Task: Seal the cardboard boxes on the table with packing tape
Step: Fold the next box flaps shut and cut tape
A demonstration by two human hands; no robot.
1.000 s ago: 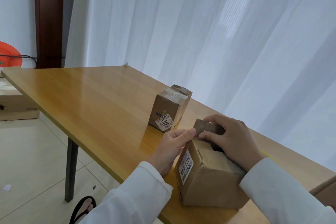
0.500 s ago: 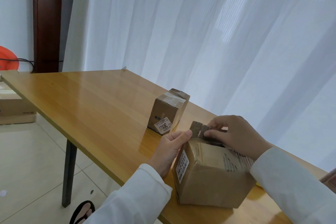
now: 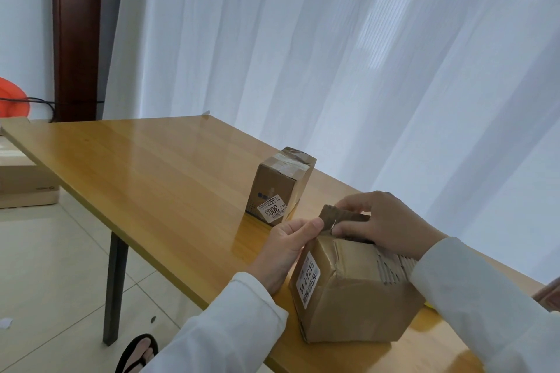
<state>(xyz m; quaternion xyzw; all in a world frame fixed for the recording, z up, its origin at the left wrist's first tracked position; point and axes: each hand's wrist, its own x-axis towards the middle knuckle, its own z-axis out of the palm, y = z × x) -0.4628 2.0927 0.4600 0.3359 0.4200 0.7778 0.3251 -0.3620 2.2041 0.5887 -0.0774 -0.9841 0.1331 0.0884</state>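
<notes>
Box between both hands.

The left hand is curled, thumb pressing forward. The right hand arches over, fingertips pinching. Both forearms wear white sleeves.

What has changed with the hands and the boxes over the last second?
The right hand slid off the near box's top toward its far end, now pinching the raised flap. The left hand kept its hold on the labelled end, thumb against the flap. The taped box behind stayed put on the table.
</notes>
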